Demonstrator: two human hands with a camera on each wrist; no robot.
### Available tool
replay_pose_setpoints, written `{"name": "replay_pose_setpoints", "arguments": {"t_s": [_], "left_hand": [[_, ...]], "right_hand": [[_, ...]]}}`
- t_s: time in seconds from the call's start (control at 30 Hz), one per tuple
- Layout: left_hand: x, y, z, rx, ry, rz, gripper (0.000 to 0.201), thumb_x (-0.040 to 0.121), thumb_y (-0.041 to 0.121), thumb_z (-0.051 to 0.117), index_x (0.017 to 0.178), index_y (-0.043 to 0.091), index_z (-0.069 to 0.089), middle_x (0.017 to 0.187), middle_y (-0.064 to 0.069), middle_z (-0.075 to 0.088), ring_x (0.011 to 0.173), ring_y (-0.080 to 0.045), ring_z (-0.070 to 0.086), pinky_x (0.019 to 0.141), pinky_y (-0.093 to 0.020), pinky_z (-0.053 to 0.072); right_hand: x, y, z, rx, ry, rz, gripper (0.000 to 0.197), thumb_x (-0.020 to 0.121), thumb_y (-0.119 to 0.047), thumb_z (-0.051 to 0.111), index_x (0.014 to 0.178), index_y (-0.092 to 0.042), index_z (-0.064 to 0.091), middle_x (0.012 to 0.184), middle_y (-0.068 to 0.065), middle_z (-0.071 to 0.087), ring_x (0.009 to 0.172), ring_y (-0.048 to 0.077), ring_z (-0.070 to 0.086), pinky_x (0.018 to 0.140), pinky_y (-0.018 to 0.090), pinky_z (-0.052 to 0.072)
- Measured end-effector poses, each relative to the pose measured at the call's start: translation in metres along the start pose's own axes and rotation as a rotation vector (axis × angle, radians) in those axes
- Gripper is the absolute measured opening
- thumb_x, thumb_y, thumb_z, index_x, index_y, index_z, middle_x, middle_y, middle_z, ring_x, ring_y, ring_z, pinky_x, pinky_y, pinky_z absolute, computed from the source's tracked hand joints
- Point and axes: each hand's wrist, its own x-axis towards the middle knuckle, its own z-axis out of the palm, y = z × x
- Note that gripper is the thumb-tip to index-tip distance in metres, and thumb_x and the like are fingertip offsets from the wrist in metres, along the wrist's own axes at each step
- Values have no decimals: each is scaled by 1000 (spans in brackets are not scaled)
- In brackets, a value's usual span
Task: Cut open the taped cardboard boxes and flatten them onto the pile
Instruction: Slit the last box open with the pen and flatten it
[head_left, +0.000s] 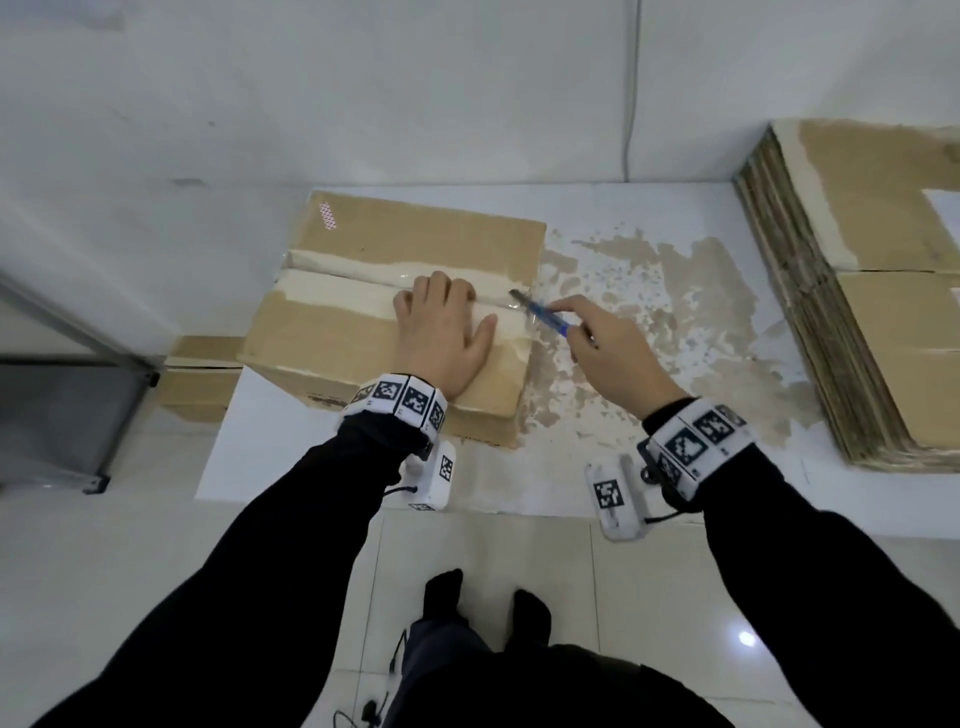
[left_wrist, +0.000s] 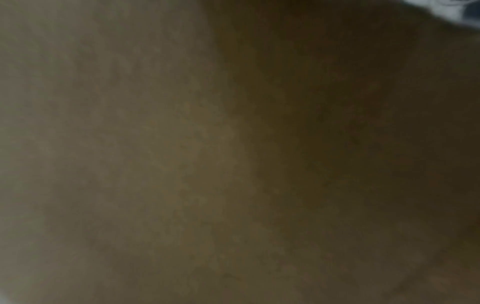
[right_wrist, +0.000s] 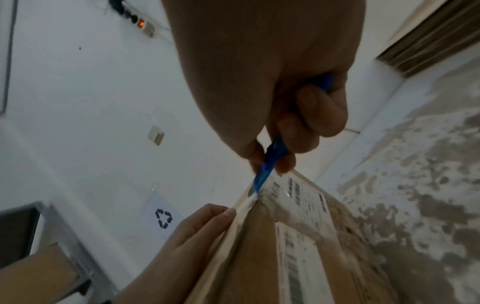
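Slitting the top seam. The brown cardboard box with pale tape along its centre seam (head_left: 363, 312) lies under the left hand (head_left: 447, 332), whose fingers are spread flat across the seam, pressing the flaps down. The right hand (head_left: 608, 358) has its fingers curled round a slim blue-handled utility knife (head_left: 545, 317), with the blade tip at the seam's end just beyond the left fingertips. To cut well, the blade should probably stay shallow, follow the gap between the flaps, and travel clear of the bracing fingers. Both forearms reach forward, the right wrist angled inward. The stack of flattened brown cardboard sheets (head_left: 852, 312) lies well right of the right hand.
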Motion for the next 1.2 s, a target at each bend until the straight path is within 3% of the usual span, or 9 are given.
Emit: {"name": "replay_pose_setpoints", "arguments": {"t_s": [0.2,0.3,0.47,0.57,0.7,0.9,1.0,1.13,1.2], "left_hand": [[6,-1,3,-44,105,16,42,86,46,36,100,11,55,102,-6,51,100,-27,45,89,-39,24],[8,-1,2,-84,139,37,39,86,43,40,98,10,56,100,-7,51,98,-27,45,89,-37,22],[9,1,3,-142,195,96,33,87,40,43,95,10,55,97,-6,51,95,-24,44,88,-35,22],[9,1,1,-154,222,115,33,89,39,42,95,9,54,97,-6,50,95,-24,44,88,-35,22],[15,0,-4,-157,314,98,35,92,40,36,93,8,50,97,-8,48,94,-21,36,88,-33,19],[20,6,-6,173,-61,66,34,97,36,32,103,12,55,103,-7,59,99,-27,51,95,-43,26],[25,23,-16,36,-175,-147,26,100,21,33,116,9,50,109,-9,61,104,-30,55,98,-43,32],[33,17,-17,-1036,-18,-864,42,89,23,60,123,7,40,108,-3,59,98,-20,57,94,-33,43],[45,10,-16,-1271,12,-1074,54,75,32,74,112,2,48,108,-10,67,95,-23,63,91,-37,50]], "right_hand": [[22,9,-14,-260,-38,-127,22,97,-25,49,117,-24,59,62,2,51,49,16,42,49,29,33],[26,13,-20,-181,-106,-125,20,97,-22,51,114,-24,61,63,-5,52,50,13,42,50,25,33],[29,20,-38,-95,-271,-112,14,96,-23,52,106,-30,58,56,-1,49,42,5,35,44,12,29],[27,24,-34,-24,-293,-79,14,97,-23,51,107,-29,58,55,2,45,46,15,32,46,17,28],[13,31,-45,22,-523,-31,18,96,-28,51,108,-38,60,57,2,49,46,15,33,44,17,31],[2,31,-60,-38,8,-37,23,96,-24,52,118,-32,56,73,-4,65,44,1,48,42,13,36],[-1,27,-49,-154,-27,-77,24,95,-24,53,116,-36,59,77,-12,60,52,6,48,47,19,34],[-7,29,-25,-228,-86,-111,27,96,-23,51,119,-33,60,91,-6,62,64,3,50,55,21,39],[-10,29,-19,-315,-8,-187,28,95,-21,51,120,-31,61,90,-2,65,73,12,56,60,29,46]]}}
